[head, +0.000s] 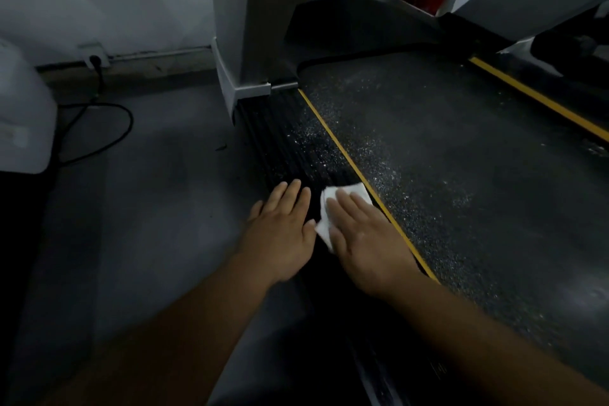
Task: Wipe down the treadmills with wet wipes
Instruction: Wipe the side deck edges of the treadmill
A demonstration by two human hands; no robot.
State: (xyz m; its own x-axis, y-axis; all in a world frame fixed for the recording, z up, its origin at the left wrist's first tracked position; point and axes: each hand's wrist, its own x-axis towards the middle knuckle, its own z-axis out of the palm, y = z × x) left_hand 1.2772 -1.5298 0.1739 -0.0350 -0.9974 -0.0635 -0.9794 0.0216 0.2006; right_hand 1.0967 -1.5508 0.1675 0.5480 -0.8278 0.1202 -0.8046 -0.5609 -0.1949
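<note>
The right hand [365, 241] lies flat, fingers straight, pressing the wet wipe [354, 189] onto the treadmill's black side rail [290, 138]. The left hand [280, 234], also flat and holding nothing, rests on the rail's outer edge just beside it. From the hands the rail's long axis runs away and leftward, bounded by the yellow stripe [333, 138] and speckled belt [445, 158] on the right and the floor [148, 191] on the left, so the open run for wiping probably ends at the upright post [250, 26].
</note>
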